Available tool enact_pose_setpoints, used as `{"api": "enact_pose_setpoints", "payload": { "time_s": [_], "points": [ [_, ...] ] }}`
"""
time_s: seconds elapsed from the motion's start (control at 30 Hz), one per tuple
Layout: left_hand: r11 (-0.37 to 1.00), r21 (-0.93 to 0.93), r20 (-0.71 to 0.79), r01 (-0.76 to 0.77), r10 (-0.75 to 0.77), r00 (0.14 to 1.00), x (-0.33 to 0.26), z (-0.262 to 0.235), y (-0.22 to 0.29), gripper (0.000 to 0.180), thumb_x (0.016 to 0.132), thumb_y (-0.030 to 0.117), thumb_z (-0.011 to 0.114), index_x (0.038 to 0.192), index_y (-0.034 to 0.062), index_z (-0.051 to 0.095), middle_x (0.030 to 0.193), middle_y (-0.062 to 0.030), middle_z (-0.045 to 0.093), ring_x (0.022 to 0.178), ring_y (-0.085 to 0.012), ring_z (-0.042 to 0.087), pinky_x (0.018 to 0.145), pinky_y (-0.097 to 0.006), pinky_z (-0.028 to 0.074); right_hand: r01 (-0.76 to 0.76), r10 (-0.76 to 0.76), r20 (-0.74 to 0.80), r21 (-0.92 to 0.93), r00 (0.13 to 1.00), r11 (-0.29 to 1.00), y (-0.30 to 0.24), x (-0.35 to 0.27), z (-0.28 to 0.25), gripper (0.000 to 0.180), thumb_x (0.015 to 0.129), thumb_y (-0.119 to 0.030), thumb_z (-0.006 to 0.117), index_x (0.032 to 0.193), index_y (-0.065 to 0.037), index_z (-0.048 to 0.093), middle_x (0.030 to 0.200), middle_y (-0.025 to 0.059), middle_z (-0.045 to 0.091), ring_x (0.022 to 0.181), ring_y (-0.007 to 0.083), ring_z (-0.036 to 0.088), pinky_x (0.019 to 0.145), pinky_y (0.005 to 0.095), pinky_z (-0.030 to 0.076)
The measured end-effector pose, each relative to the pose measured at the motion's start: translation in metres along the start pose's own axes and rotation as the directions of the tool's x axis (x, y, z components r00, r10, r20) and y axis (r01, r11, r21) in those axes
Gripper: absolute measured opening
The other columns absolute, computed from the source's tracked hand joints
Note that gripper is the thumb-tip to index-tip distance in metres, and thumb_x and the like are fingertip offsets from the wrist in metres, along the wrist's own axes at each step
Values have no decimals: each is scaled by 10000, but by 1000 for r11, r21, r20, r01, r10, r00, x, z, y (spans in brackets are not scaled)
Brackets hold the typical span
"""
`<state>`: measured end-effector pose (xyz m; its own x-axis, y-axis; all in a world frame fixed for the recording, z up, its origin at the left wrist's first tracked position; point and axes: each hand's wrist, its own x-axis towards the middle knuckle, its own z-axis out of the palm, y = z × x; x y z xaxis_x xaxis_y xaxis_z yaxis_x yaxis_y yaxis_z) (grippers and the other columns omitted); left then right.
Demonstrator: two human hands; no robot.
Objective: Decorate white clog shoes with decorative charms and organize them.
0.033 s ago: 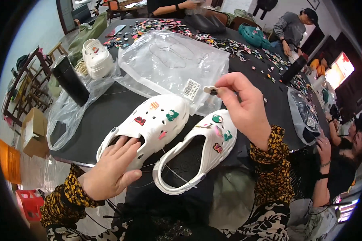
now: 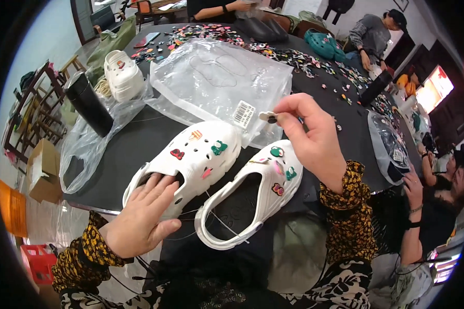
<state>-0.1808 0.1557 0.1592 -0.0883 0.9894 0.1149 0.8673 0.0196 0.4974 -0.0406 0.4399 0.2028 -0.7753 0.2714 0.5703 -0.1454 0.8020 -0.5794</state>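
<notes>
Two white clogs lie on the dark table before me, with coloured shoe charms set in their holes. Into the opening of the left clog [image 2: 201, 149] reaches my left hand [image 2: 145, 215], its fingers stretched and thumb apart; the fingertips are hidden inside. My right hand [image 2: 312, 141] pinches a small shoe charm [image 2: 267, 116], pale with a dark back piece, between thumb and fingertips. It is held above the toe of the right clog [image 2: 284, 154]. The right clog carries green, pink and red charms, and a thin clear tie runs across its heel opening.
A clear plastic bag [image 2: 216, 72] with a barcode label lies beyond the clogs. At left stand a black flask [image 2: 89, 104] and a white pair of clogs [image 2: 123, 77]. Loose charms [image 2: 206, 35] cover the far table, near teal clogs [image 2: 322, 45]. Other people [image 2: 374, 38] sit around.
</notes>
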Motion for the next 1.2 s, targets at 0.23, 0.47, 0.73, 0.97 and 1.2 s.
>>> {"api": "enact_pose_setpoints", "payload": {
  "time_s": [0.23, 0.47, 0.73, 0.97, 1.2],
  "points": [
    [981, -189, 37, -41, 48, 998, 6, -4, -22, 607, 891, 387, 527, 1249, -83, 385, 1236, -285, 411, 1111, -418, 432, 932, -456, 360, 51, -50, 41, -34, 998, 998, 2, 4, 9, 99, 822, -26, 565, 920, -16, 569, 778, 123, 609, 697, 237, 590, 630, 309, 456],
    [989, 66, 86, -129, 123, 989, 8, -10, -25, 687, 877, 477, 523, 1229, -92, 371, 1241, -292, 364, 1156, -443, 384, 982, -481, 323, 184, -181, 155, -1, 971, 983, -10, 25, 45, 73, 797, -40, 550, 869, -28, 556, 783, 122, 588, 752, 311, 560, 709, 384, 401],
    [987, -150, 185, -54, 81, 979, 12, -12, -27, 740, 884, 481, 517, 1250, -136, 336, 1266, -336, 354, 1194, -452, 374, 992, -475, 324, 303, -227, 391, -143, 892, 942, -20, 38, 68, 53, 832, -83, 523, 859, -45, 548, 810, 112, 603, 796, 291, 578, 729, 389, 385],
    [962, 80, 87, -260, 253, 964, 16, -9, -37, 791, 872, 515, 513, 1277, -130, 300, 1262, -330, 368, 1208, -459, 361, 1014, -484, 308, 308, -202, 516, -127, 832, 943, -27, 28, 74, 100, 813, -30, 537, 910, -33, 562, 844, 121, 608, 811, 291, 583, 743, 371, 413],
    [987, -48, -7, -154, 154, 988, 28, 1, -40, 683, 887, 509, 491, 1145, -121, 434, 1156, -316, 465, 1096, -451, 459, 941, -477, 365, 235, -188, 498, -34, 847, 971, -24, 30, 85, 104, 812, -41, 549, 900, -3, 590, 829, 158, 615, 796, 329, 590, 729, 382, 456]
  ]
}}
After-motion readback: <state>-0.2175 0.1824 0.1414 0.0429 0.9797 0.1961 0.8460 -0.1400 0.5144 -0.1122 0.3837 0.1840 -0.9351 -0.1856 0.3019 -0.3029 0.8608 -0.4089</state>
